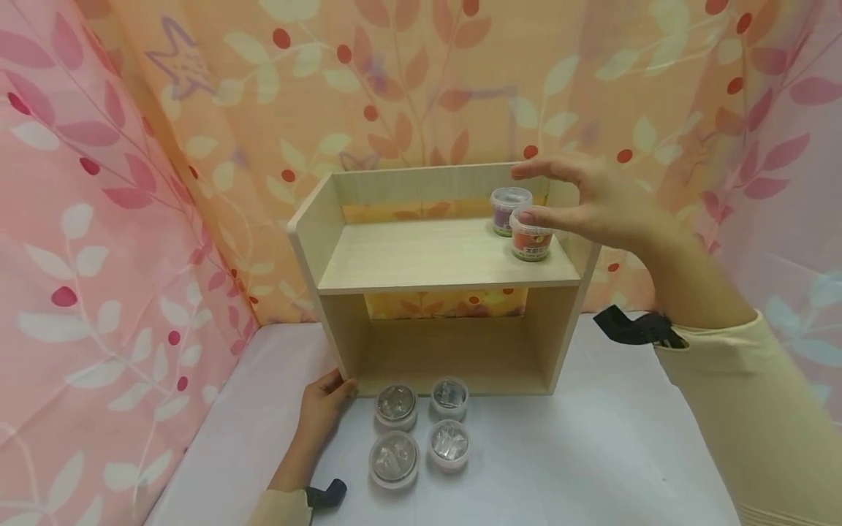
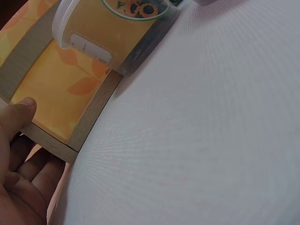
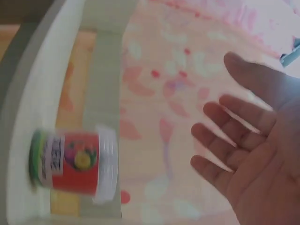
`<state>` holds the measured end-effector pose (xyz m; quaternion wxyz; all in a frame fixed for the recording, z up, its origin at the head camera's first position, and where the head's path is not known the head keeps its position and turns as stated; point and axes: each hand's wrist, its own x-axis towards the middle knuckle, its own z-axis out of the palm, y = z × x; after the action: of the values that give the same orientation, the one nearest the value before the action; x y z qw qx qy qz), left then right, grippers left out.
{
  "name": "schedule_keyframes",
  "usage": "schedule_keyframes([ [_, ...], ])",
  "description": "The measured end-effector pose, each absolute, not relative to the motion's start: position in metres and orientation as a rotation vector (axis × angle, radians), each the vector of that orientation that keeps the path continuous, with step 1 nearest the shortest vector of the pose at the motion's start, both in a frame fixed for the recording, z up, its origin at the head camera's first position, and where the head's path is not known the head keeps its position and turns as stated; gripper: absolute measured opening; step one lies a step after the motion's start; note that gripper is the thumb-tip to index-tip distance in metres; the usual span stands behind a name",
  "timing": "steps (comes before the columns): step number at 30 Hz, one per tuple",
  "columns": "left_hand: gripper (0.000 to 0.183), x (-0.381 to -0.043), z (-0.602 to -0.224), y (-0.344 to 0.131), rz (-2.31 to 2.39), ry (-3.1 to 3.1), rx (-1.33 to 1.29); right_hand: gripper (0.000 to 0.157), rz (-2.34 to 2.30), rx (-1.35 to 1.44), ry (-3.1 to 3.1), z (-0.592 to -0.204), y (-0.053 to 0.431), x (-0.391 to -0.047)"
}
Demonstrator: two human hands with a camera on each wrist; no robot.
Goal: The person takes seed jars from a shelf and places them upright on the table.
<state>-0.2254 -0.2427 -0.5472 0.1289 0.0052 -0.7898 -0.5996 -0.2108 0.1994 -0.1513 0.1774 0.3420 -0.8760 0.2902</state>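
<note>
My left hand (image 1: 324,399) grips the lower left side panel of a pale wooden two-tier shelf (image 1: 454,281). In the left wrist view its thumb (image 2: 21,112) lies on the panel's inner side, with the fingers outside. My right hand (image 1: 608,204) is raised at the upper tier's right end, fingers spread and holding nothing. Just below it stands a small clear-lidded tub with a red label (image 1: 531,241); the right wrist view shows a gap between this red tub (image 3: 77,161) and the palm. A purple-labelled tub (image 1: 506,208) stands behind it.
Several small tubs, including a grey-topped one (image 1: 395,460) and another (image 1: 450,444), stand on the white tabletop (image 1: 592,453) before the shelf. The lower tier (image 1: 454,358) lies behind them. Floral curtains (image 1: 421,88) hang behind and at both sides.
</note>
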Motion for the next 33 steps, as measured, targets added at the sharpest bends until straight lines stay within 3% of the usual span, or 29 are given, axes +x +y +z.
schedule_keyframes([
  [5, 0.041, -0.222, -0.548, -0.24, -1.762, -2.313, 0.029, 0.053, 0.72, 0.943, -2.583, -0.147, 0.216, -0.238],
  [12, 0.041, -0.222, -0.548, -0.242, -1.705, -2.338, 0.015, 0.066, 0.664, 0.784, -2.852, -0.149, 0.232, -0.265],
  [33, 0.039, -0.224, -0.545, -0.244, -1.734, -2.326, -0.001, 0.076, 0.385, 0.785, -3.089, -0.143, 0.223, -0.283],
])
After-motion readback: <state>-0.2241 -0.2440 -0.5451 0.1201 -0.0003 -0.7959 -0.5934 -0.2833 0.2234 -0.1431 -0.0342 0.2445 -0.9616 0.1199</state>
